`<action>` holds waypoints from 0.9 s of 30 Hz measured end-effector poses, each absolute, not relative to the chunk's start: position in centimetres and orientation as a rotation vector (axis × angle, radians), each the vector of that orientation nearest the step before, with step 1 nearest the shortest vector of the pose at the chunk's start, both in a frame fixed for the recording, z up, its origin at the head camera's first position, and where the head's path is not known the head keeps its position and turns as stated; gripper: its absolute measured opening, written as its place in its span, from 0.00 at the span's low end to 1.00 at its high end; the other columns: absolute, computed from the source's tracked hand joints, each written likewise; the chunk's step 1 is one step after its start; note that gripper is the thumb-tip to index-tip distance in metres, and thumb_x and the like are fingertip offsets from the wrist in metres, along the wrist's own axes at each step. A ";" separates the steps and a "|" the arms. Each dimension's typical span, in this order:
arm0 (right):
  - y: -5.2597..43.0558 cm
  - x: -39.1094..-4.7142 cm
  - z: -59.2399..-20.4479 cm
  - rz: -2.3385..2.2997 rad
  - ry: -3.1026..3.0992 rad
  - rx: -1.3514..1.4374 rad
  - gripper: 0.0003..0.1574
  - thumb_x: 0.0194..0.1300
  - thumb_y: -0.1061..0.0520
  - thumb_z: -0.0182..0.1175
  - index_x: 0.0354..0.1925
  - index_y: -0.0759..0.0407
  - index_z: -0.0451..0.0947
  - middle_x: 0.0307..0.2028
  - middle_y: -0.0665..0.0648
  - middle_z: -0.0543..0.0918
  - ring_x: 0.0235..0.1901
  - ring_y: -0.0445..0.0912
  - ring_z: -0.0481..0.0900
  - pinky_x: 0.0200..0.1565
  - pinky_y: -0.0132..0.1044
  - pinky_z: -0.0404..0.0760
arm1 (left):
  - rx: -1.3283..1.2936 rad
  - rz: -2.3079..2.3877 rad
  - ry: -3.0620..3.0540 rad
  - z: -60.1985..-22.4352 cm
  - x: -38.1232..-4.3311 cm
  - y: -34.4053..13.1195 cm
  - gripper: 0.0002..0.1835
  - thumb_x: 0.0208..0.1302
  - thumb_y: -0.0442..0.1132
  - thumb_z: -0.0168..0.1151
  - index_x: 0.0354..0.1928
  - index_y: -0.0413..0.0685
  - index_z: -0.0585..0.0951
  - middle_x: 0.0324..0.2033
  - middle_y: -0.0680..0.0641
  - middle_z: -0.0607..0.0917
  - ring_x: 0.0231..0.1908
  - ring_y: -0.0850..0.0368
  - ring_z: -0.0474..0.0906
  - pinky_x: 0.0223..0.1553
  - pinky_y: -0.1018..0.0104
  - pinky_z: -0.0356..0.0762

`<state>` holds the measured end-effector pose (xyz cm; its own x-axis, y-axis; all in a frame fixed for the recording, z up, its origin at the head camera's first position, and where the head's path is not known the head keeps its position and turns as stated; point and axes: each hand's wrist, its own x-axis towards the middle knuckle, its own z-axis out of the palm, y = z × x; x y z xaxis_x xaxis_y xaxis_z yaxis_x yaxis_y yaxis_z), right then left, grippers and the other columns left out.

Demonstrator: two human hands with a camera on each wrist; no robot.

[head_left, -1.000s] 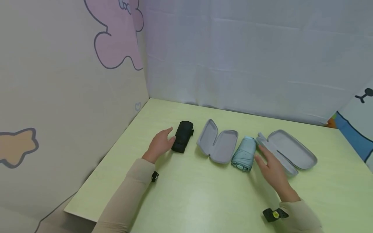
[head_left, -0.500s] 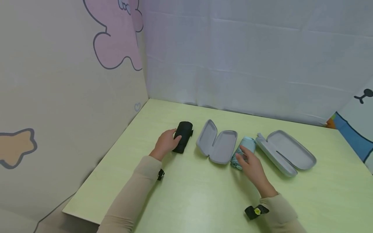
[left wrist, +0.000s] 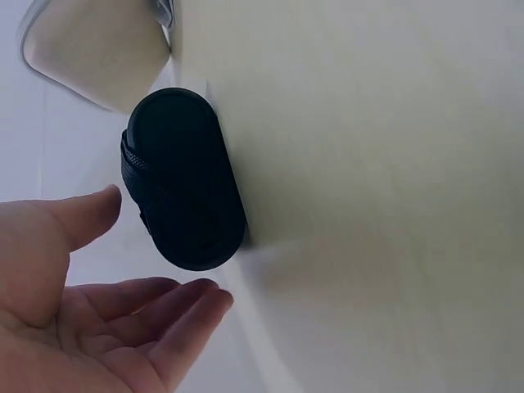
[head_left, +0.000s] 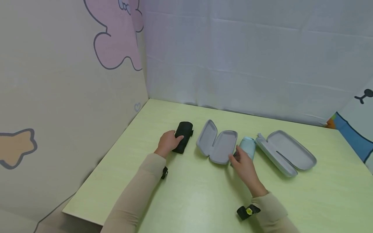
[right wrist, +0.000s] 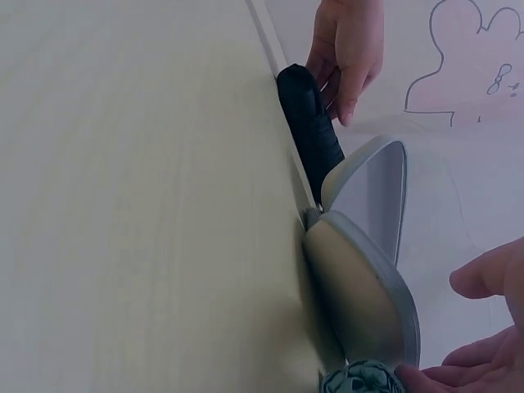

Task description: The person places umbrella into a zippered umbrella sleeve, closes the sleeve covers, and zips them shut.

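A black folded umbrella (head_left: 184, 132) with a side strap lies on the table at the left. My left hand (head_left: 168, 143) reaches over its near left side, thumb and fingers spread apart around its near end; in the left wrist view a gap shows between thumb and umbrella (left wrist: 184, 180). Farther right lies a light teal folded umbrella (head_left: 248, 146). My right hand (head_left: 244, 165) is at its near end and hides part of it. In the right wrist view the fingertips are right at the rolled teal fabric (right wrist: 364, 378), with the thumb held well apart.
Between the umbrellas stands a small grey hard-shell case (head_left: 224, 147), unfolded with both halves up. A longer grey case (head_left: 291, 150) lies unfolded at the right. The pale table (head_left: 198, 200) meets a wall at left and a white cloth (head_left: 247, 58) behind.
My left hand has moved right, onto the black umbrella's side. The right hand has moved left from beside the long case and now covers the teal umbrella's near end.
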<state>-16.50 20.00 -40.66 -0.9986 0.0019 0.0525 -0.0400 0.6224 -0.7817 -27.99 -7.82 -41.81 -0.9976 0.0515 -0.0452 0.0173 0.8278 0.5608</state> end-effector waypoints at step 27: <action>18.3 -17.1 -41.1 1.032 -2.798 0.044 0.40 0.57 0.63 0.57 0.62 0.82 0.54 0.50 0.77 0.72 0.44 0.62 0.76 0.45 0.52 0.75 | -0.164 1.069 2.800 -41.1 -29.4 -7.9 0.36 0.49 0.53 0.70 0.50 0.30 0.73 0.45 0.37 0.78 0.44 0.44 0.75 0.47 0.56 0.73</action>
